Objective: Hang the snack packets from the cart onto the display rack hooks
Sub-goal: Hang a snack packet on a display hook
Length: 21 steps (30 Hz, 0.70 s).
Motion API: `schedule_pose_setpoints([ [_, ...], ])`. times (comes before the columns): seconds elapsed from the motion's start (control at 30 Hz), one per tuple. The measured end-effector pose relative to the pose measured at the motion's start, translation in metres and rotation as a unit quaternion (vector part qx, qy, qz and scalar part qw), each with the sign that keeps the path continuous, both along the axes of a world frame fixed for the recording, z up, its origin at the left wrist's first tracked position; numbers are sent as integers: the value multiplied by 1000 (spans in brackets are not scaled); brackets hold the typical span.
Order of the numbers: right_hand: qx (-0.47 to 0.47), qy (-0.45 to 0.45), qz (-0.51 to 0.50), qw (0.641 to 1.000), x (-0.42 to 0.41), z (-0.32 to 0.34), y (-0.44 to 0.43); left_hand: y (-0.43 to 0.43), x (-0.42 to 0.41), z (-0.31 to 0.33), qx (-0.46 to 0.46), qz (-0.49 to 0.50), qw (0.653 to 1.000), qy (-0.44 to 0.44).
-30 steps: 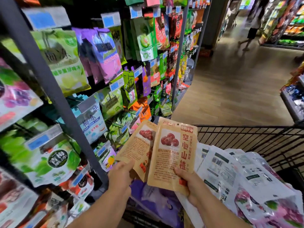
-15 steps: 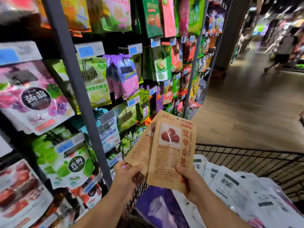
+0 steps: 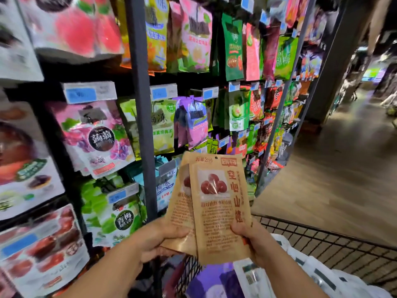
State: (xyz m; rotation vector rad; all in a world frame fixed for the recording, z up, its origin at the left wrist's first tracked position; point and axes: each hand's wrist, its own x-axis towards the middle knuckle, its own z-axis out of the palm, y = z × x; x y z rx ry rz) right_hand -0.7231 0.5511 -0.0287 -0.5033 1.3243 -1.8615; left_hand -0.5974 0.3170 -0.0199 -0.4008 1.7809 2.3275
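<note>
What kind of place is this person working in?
Probably a supermarket snack aisle: a display rack hung with snack packets under blue price tags, a wire cart holding more, and the left hand and right hand holding brown packets.

The flat brown paper snack packet [image 3: 217, 211] gripped by the right hand [image 3: 255, 241] overlaps a second brown paper packet [image 3: 178, 211], which the left hand [image 3: 150, 241] grips and which juts out leftward. Below the grip, a purple plastic packet [image 3: 210, 280] and white plastic packets [image 3: 318, 276] lie in the black wire cart [image 3: 322, 244]. Beyond and left of the grip stands the dark metal display rack [image 3: 141, 125].
</note>
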Motion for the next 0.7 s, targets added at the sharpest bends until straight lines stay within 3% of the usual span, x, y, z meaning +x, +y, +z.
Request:
schedule_pose_setpoints([
  [0.2,12,32,26,999,11,40,-68,-24,49,45,-21,128,988,85],
  [0.7,-45,97,159,981,80,155,-225,-84,181,123,-124,402,872,249],
])
